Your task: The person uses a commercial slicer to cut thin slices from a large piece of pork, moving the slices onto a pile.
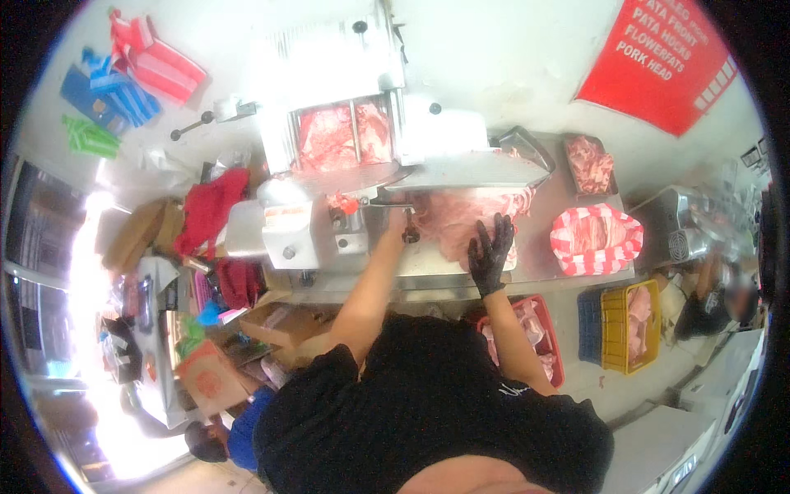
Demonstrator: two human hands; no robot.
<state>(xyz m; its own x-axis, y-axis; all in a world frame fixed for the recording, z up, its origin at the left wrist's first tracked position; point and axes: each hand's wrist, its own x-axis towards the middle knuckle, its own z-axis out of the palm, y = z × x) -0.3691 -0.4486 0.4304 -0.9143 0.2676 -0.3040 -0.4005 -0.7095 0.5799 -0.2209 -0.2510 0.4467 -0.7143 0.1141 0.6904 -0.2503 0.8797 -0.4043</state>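
A meat slicer (296, 234) stands on the metal table, with a block of raw meat (345, 136) behind its bars. Thin slices of raw meat (450, 216) lie heaped on a white tray at the slicer's front. My right hand (492, 250), in a black glove, rests with spread fingers on the right side of this heap. My left hand (398, 216) is blurred and reaches to the heap's left edge, beside a dark knob of the slicer; its fingers are mostly hidden.
Right on the table are a red-and-white striped bag of sliced meat (595, 238) and a tray of meat (589, 163). Below stand a red crate (558, 364) and a yellow crate (655, 327) with meat. One person (247, 432) is at lower left, another (703, 315) at far right.
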